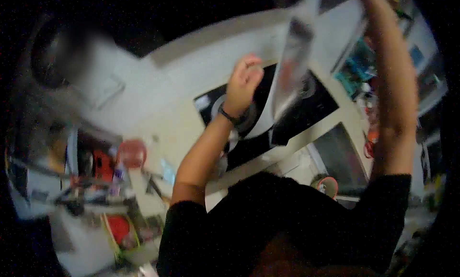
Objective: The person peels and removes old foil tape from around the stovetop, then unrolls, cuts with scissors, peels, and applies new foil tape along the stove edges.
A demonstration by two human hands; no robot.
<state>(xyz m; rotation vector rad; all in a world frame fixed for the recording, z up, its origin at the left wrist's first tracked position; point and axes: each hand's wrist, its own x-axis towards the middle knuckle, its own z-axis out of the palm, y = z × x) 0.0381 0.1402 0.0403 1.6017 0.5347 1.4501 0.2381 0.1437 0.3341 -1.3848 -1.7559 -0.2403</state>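
Over the left part of the black cooktop is my left hand, with a dark band at the wrist. Its fingers are loosely curled and apart from the thumb, with nothing seen between them. My right arm is raised along the right side, and its hand lies beyond the top edge of the head view. Between the arms a long translucent plastic bag, blurred, hangs down from the top over the cooktop. Something reddish shows in it. What holds its upper end is out of sight.
Pale counter surrounds the cooktop. To the left are a red round container and cluttered items. A yellow-green basket is at lower left. A cup with an orange rim stands near my body. Teal items crowd the right side.
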